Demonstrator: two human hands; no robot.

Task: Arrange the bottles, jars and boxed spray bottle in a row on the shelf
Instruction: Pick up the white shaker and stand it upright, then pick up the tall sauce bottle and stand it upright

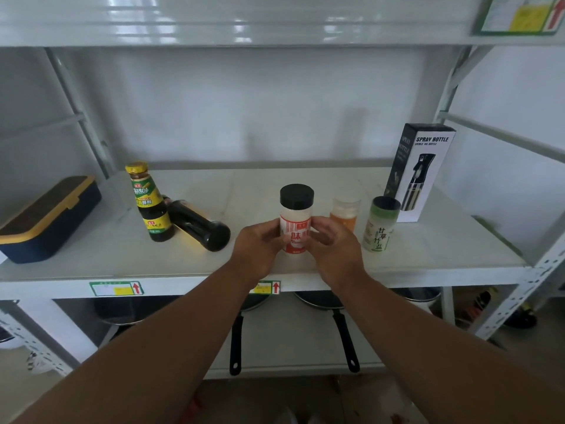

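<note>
Shelf [428, 258]: we list, largest first. Boxed spray bottle [420, 169], upright, back right. Lying dark bottle [198, 226] touching upright sauce bottle [149, 203], left. Green-label jar [380, 224], orange jar [344, 214], right. Red-label jar [296, 218], centre front: our left hand [256, 249] and right hand [333, 249] grip it, fingers curled round.

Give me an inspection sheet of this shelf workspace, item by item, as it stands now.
Surface: white shelf, label tags on its front edge.
Job's things: red-label jar upright, held; green-label jar, orange jar, sauce bottle and spray bottle box upright; dark bottle lying on its side.
Clutter: navy lidded box at left.
Grippers: left hand and right hand both grip the red-label jar.
Cables: nothing seen.
Surroundings: frying pans on the shelf below.
</note>
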